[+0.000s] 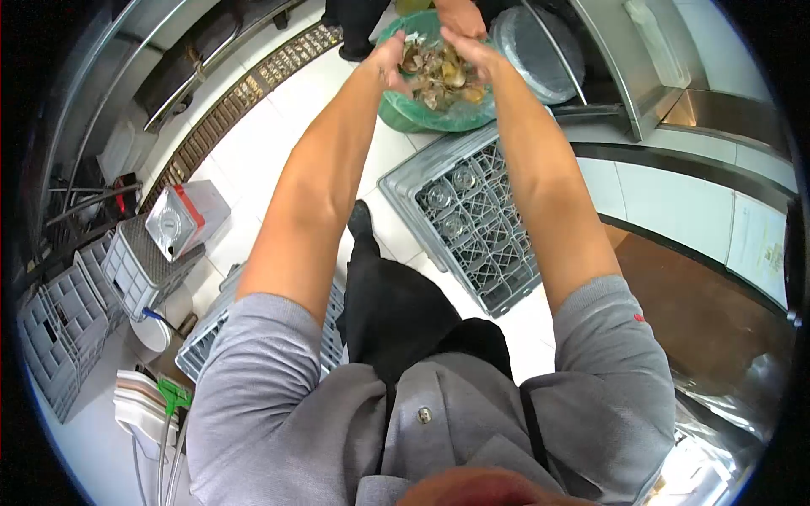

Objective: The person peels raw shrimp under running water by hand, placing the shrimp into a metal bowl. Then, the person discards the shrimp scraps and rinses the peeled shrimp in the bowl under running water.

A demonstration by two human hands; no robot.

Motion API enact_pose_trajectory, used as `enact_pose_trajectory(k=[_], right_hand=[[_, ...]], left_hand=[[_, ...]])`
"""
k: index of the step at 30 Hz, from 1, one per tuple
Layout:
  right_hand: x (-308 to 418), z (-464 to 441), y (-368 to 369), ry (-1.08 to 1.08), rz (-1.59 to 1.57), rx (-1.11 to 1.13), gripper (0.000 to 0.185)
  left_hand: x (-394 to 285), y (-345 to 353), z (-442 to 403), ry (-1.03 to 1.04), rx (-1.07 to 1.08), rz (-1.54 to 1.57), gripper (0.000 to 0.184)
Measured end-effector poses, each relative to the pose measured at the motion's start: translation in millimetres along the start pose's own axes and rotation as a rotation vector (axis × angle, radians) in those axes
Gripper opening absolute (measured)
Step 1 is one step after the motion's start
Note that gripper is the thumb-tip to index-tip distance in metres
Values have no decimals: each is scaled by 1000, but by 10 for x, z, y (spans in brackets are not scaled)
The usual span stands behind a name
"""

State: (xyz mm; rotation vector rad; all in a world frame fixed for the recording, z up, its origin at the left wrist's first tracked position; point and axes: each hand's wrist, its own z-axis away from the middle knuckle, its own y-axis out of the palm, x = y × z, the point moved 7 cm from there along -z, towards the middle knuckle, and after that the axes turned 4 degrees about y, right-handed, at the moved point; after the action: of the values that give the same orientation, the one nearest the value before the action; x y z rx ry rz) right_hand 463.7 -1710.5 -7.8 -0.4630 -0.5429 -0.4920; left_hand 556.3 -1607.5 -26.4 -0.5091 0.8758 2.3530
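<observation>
Both my arms reach forward to a green bin (413,115) at the top centre, which is lined with a clear bag and holds food scraps (443,74). My left hand (390,61) is over the bin's left side, its fingers apart and nothing seen in it. Across from it, my right hand (474,52) is over the right side with fingers stretched out, also without a visible object. Another person's hand (461,17) is just beyond my right hand, near the far rim.
A grey glass rack (472,219) holding a few glasses stands below the bin. A round lidded container (540,55) is right of it. On the left are a metal tin (187,218), grey crates (63,333) and stacked dishes (145,409). The co-worker's dark shoe (356,52) is beyond.
</observation>
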Motion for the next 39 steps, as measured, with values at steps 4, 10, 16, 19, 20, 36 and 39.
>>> enact_pose_trajectory(k=[4,10,16,19,20,36,39], right_hand=[[-553,-375,-296,-116,-35,-201,58],[-1682,56,34,-382,149,-422,21],[-2573,1417,1638,-622,197,79,12],[-2800,2572,2465,-547,224,438,12],[-2909,2884,2715,-537,241,516,14],[-4843,8333,7858,-1405,992,1363,19],[-5628,8762,9035,-1305,1136,1521,21]], left_hand=[[420,-166,-737,124,222,112,71],[839,-384,116,609,159,205,57],[3129,-1016,2918,593,-183,82,37],[4101,-1211,4324,652,-338,96,32],[4323,-1280,4863,671,-450,49,32],[9850,-3022,10556,272,-2926,81,13],[10049,-3361,10655,8,-2942,-283,13]])
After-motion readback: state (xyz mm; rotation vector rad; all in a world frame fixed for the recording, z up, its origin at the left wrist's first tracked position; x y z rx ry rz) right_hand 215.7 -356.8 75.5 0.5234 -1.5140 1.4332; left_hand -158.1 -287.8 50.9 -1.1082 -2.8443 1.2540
